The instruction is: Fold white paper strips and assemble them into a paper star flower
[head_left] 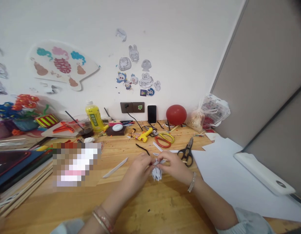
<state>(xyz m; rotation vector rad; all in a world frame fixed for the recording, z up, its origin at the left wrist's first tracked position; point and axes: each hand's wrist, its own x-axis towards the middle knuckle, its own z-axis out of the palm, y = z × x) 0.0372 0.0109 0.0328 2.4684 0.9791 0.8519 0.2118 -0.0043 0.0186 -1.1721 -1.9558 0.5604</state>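
My left hand (140, 166) and my right hand (174, 165) meet over the middle of the wooden table, fingertips pinched together. Between them they grip a small folded white paper piece (157, 174), whose pointed, petal-like strips hang below the fingers. A thin pale stick (184, 161) shows just right of my right hand; whether it is held I cannot tell. Black-handled scissors (186, 154) lie beyond that hand. To the left of my left hand is a loose white paper strip (115, 167), and a black fuzzy stem (143, 148) lies behind it.
White paper sheets (213, 169) and a long white device (264, 174) cover the right side. Farther back are red-and-yellow-handled scissors (163, 142), a yellow glue gun (145, 135), a red balloon (176, 114), a phone (152, 114) and a yellow bottle (94, 117). Wooden sticks (30, 191) lie left.
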